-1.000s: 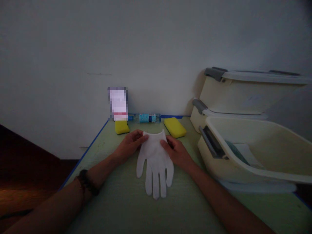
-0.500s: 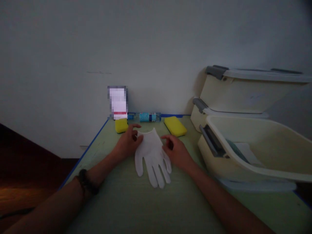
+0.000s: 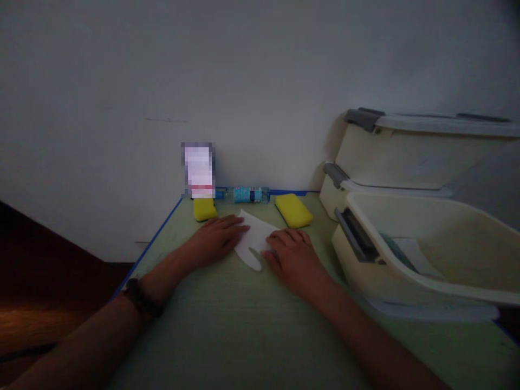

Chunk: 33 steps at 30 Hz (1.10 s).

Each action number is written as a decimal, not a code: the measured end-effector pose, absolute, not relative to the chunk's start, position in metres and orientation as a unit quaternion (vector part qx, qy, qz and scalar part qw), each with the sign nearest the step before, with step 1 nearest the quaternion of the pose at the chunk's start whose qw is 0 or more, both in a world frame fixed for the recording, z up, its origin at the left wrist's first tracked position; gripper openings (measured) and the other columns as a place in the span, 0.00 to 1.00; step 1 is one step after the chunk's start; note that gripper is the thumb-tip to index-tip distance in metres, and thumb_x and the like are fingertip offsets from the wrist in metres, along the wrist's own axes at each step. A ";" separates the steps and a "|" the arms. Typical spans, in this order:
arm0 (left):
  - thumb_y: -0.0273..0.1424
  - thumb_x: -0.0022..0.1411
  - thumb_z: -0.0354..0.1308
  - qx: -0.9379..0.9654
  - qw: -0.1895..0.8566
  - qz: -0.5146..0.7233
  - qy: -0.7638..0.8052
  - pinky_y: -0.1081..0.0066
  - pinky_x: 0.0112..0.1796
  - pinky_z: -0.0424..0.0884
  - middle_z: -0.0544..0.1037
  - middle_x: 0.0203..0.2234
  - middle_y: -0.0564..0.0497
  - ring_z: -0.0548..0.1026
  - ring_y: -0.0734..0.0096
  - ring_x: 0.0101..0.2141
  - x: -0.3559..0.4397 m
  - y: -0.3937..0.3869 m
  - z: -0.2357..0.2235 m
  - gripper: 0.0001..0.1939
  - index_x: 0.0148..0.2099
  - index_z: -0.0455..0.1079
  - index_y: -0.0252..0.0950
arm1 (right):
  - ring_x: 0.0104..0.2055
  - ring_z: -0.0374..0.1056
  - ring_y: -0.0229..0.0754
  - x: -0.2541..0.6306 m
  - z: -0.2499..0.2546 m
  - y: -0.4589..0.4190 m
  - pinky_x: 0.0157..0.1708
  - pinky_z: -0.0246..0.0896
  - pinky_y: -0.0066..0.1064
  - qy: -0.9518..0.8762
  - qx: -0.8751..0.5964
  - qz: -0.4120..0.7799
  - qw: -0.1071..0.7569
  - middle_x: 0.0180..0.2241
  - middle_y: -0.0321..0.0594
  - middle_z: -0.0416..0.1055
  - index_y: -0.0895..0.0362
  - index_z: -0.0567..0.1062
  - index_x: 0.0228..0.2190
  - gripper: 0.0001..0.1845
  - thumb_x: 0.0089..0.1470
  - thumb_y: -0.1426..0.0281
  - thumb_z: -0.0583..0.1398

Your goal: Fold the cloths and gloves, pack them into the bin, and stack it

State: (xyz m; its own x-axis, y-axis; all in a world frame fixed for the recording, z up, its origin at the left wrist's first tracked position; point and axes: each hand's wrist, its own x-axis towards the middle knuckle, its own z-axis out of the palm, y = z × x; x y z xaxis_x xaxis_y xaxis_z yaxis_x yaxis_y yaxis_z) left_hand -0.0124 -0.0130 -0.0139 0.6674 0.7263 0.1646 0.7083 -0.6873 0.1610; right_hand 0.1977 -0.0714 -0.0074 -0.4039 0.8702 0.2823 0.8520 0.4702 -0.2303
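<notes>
A white glove (image 3: 252, 236) lies on the green tabletop (image 3: 227, 325), turned at a slant, with one finger of it pointing toward me. My left hand (image 3: 219, 236) rests flat on the glove's left edge, its fingers stretched out. On the right side, my right hand (image 3: 290, 254) lies over the glove with its fingers extended and covers part of it. The other glove fingers are hidden beneath that hand. Neither hand visibly pinches the cloth.
Two yellow sponges, a left one (image 3: 204, 209) and a right one (image 3: 294, 210), lie beyond my hands. Behind them are a bottle (image 3: 247, 195) on its side and an upright blurred screen (image 3: 199, 169). Right, an open cream bin (image 3: 365, 281) holds items, before stacked bins (image 3: 390, 157).
The glove has turned, so its fingers no longer point straight at me. Both hands have gone from curled at its sides to lying flat over it.
</notes>
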 end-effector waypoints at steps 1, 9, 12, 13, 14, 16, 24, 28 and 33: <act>0.35 0.62 0.42 0.903 0.021 0.113 0.414 0.55 0.48 0.58 0.65 0.50 0.44 0.61 0.57 0.51 -0.011 -0.014 -0.013 0.19 0.54 0.61 0.40 | 0.48 0.57 0.50 0.200 -0.008 -0.070 0.48 0.48 0.47 -0.826 -0.529 0.016 0.193 0.44 0.49 0.67 0.60 0.69 0.42 0.18 0.55 0.63 0.50; 0.33 0.61 0.44 0.890 -0.018 0.173 0.422 0.63 0.40 0.63 0.70 0.29 0.45 0.66 0.63 0.36 -0.003 -0.018 -0.003 0.14 0.35 0.70 0.33 | 0.51 0.56 0.44 0.199 -0.012 -0.072 0.50 0.49 0.40 -0.867 -0.450 0.080 0.197 0.49 0.43 0.64 0.56 0.66 0.48 0.20 0.53 0.65 0.54; 0.32 0.59 0.46 0.919 0.048 0.153 0.359 0.67 0.40 0.63 0.69 0.33 0.47 0.66 0.66 0.36 -0.004 -0.020 -0.001 0.10 0.37 0.68 0.35 | 0.47 0.59 0.43 0.201 -0.012 -0.066 0.47 0.51 0.38 -0.863 -0.462 0.069 0.193 0.43 0.41 0.68 0.54 0.71 0.41 0.13 0.53 0.69 0.54; 0.33 0.59 0.48 0.928 0.068 0.134 0.340 0.67 0.40 0.62 0.69 0.35 0.47 0.66 0.66 0.37 -0.004 -0.023 0.000 0.10 0.39 0.67 0.36 | 0.45 0.60 0.43 0.203 -0.011 -0.064 0.45 0.52 0.38 -0.861 -0.469 0.058 0.188 0.40 0.41 0.69 0.54 0.72 0.39 0.11 0.54 0.70 0.54; 0.35 0.58 0.49 0.934 0.082 0.115 0.327 0.66 0.42 0.62 0.69 0.37 0.47 0.66 0.65 0.39 -0.003 -0.025 0.002 0.11 0.41 0.66 0.37 | 0.43 0.61 0.43 0.205 -0.010 -0.062 0.44 0.52 0.38 -0.859 -0.476 0.046 0.182 0.38 0.41 0.70 0.55 0.73 0.36 0.10 0.54 0.70 0.54; 0.38 0.55 0.52 0.938 0.090 0.096 0.320 0.63 0.44 0.60 0.68 0.41 0.46 0.66 0.62 0.42 -0.001 -0.031 0.004 0.16 0.46 0.64 0.38 | 0.40 0.62 0.43 0.209 -0.006 -0.059 0.43 0.52 0.38 -0.858 -0.484 0.029 0.168 0.33 0.42 0.70 0.56 0.73 0.32 0.09 0.54 0.71 0.53; 0.30 0.61 0.43 0.932 0.056 0.115 0.340 0.63 0.44 0.62 0.73 0.40 0.45 0.69 0.63 0.41 0.006 -0.031 -0.003 0.14 0.43 0.67 0.35 | 0.44 0.58 0.44 0.210 -0.006 -0.067 0.45 0.51 0.38 -0.849 -0.473 0.053 0.231 0.41 0.42 0.65 0.56 0.68 0.39 0.15 0.48 0.65 0.58; 0.32 0.61 0.44 0.916 0.081 0.134 0.369 0.61 0.43 0.63 0.75 0.37 0.45 0.72 0.61 0.39 0.005 -0.028 -0.004 0.14 0.42 0.68 0.36 | 0.43 0.59 0.44 0.207 -0.013 -0.064 0.43 0.51 0.39 -0.854 -0.473 0.056 0.207 0.39 0.41 0.66 0.55 0.71 0.36 0.09 0.51 0.67 0.56; 0.33 0.57 0.50 0.918 0.114 0.121 0.359 0.64 0.43 0.64 0.73 0.42 0.48 0.71 0.63 0.41 0.001 -0.033 0.003 0.11 0.42 0.67 0.39 | 0.44 0.59 0.44 0.208 -0.011 -0.059 0.44 0.53 0.39 -0.840 -0.474 0.039 0.263 0.40 0.43 0.65 0.55 0.71 0.38 0.11 0.50 0.72 0.56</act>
State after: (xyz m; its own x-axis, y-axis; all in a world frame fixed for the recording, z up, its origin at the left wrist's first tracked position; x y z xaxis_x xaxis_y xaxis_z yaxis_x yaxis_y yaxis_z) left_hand 0.0006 -0.0325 0.0027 0.7127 0.6872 0.1408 0.6321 -0.7162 0.2958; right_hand 0.2083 -0.0594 -0.0111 -0.4126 0.8163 0.4042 0.7756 0.5475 -0.3141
